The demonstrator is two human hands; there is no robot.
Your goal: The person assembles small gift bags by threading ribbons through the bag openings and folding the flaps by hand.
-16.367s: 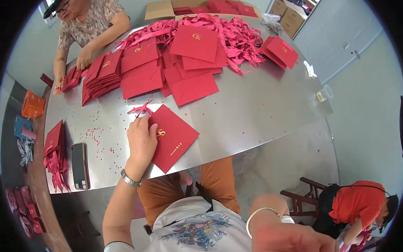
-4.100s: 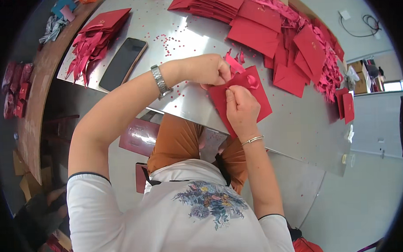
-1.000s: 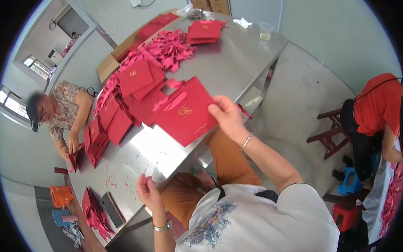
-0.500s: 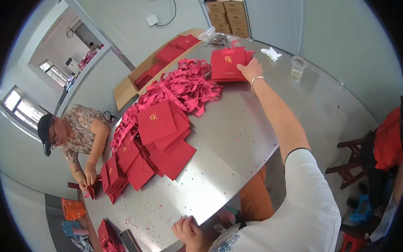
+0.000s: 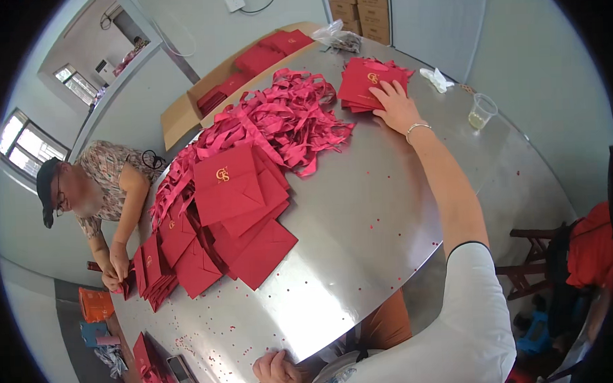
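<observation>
My right hand (image 5: 395,106) lies with fingers stretched out on the right side of a stack of red paper gift bags (image 5: 359,83) with gold print, at the far side of the metal table (image 5: 342,244). Curled at the near table edge is my left hand (image 5: 278,371), fingers folded in and nothing visible in them. A heap of red paper bags (image 5: 228,184) lies fanned out left of the middle. Behind it a tangled pile of pinkish-red ribbons (image 5: 270,125) reaches toward the stack.
A co-worker (image 5: 110,185) at the left works on a red bag with both hands. Beyond the ribbons stands an open cardboard box (image 5: 182,121) with red bags. A plastic cup (image 5: 481,111), crumpled tissue (image 5: 437,79), clear plastic bag (image 5: 335,35) and phone (image 5: 185,376) lie about.
My right hand has gone from gripping the stack's edge to resting on its top. The stack now sits flat on the table. My left hand stays at the near edge.
</observation>
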